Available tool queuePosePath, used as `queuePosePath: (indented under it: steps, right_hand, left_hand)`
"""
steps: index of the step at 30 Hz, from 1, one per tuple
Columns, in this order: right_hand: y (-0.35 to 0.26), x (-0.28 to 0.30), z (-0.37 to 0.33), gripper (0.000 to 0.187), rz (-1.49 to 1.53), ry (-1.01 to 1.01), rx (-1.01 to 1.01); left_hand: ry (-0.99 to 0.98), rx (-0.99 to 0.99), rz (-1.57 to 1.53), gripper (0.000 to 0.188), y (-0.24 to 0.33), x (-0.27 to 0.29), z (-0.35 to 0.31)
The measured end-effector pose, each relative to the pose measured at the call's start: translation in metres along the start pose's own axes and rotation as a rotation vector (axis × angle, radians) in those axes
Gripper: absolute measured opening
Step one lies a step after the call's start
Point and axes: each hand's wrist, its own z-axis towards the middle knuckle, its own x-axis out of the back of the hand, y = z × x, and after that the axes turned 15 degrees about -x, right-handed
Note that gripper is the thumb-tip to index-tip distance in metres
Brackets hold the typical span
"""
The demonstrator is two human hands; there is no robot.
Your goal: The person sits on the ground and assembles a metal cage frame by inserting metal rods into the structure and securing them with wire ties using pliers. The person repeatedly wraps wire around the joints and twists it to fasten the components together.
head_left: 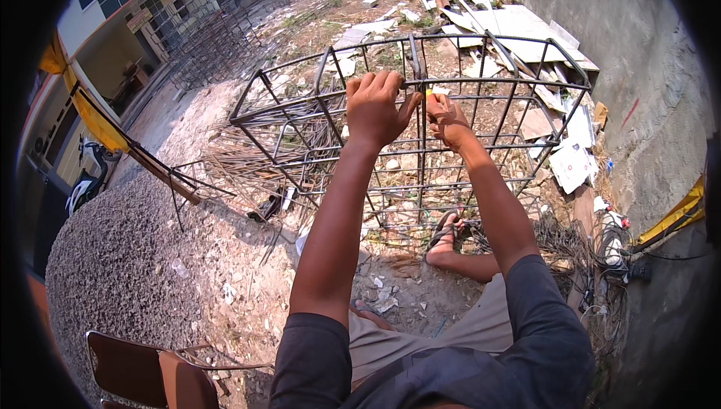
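A cage of dark steel rebar (422,161), its long bars joined by bent rectangular hoops, stands in front of me at arm's length. My left hand (377,108) is closed over its near top bar, left of the middle upright, fingers curled round the steel. Just right of that upright, my right hand (448,122) is closed on a small tool with a yellow-orange handle (429,95). Most of this tool is hidden by my fingers, so its kind does not show. Both hands are close together near the joint of upright and top bar.
Loose steel rods (251,153) lie left of the cage. Grey gravel (128,259) is heaped at the left, with a brown chair (128,368) in front. Broken boards (518,26) lie along the concrete wall (646,86). Tangled wire (559,240) lies near my sandalled foot (444,236).
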Motion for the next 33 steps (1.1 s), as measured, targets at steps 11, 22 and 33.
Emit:
queuePosePath:
  steps: [11,22,33]
  right_hand:
    - [0.009,-0.030,0.028,0.042,-0.203,0.273,0.195]
    - [0.000,-0.024,0.034,0.033,-0.323,0.105,0.349]
    - [0.016,-0.033,0.030,0.039,-0.086,0.262,0.302]
  left_hand:
    - [-0.030,0.019,-0.016,0.039,-0.002,0.007,-0.005]
    - [-0.019,0.032,-0.025,0.039,0.002,0.007,-0.002]
    - [-0.080,0.031,-0.004,0.043,0.007,0.015,-0.010]
